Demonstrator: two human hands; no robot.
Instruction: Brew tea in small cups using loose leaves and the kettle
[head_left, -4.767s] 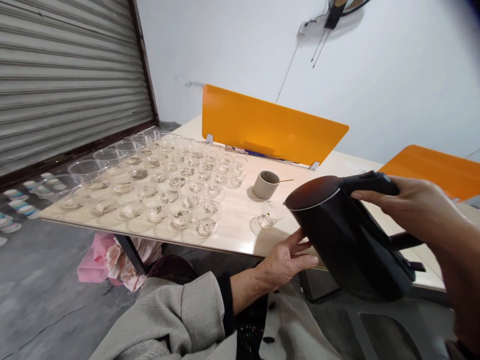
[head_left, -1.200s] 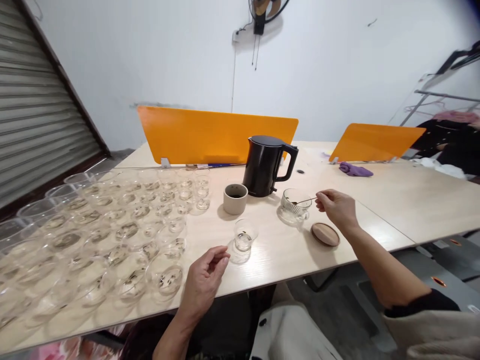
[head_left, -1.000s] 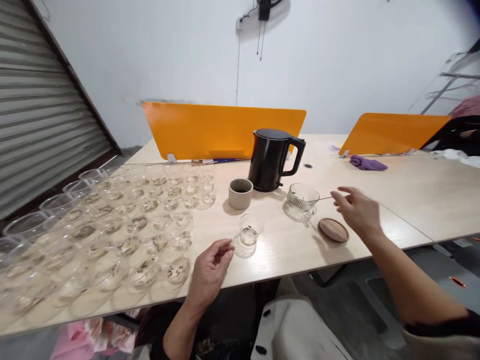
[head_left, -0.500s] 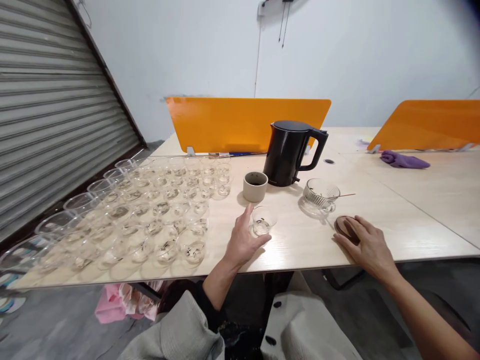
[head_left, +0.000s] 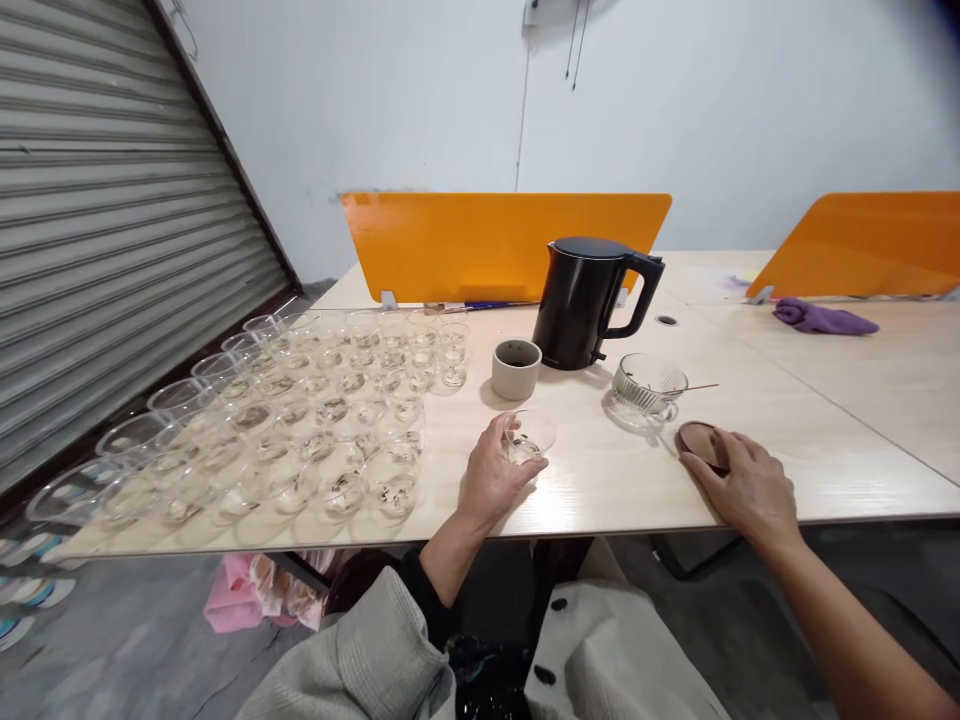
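**Left hand around a clear cup, right hand on a round wooden dish**

Clock directions are taken from the clear cup, with 12 o'clock pointing straight away from the person. The left hand is clamped on that cup, its thumb on the near side and its fingers on the side toward 10 o'clock. The cup stands upright near the front edge of the pale surface, a few dark bits at its bottom; whether its base touches down cannot be told. The right hand is clamped on the wooden dish at 3 o'clock — thumb along the near edge, fingers over the right part.

A grey cup with dark contents stands at 12 o'clock, and just beside it, at 1 o'clock, is a black kettle, its handle turned toward 3 o'clock. At 2 o'clock sits a ribbed glass cup; a thin stick leans out over its rim toward 3 o'clock.

Rows of clear cups fill the surface around 9 o'clock, many with dark bits inside. An orange divider rises beyond the grey cup and the kettle, at 12 o'clock. Well apart, between 2 and 3 o'clock, a crumpled purple cloth lies in front of a second orange panel.
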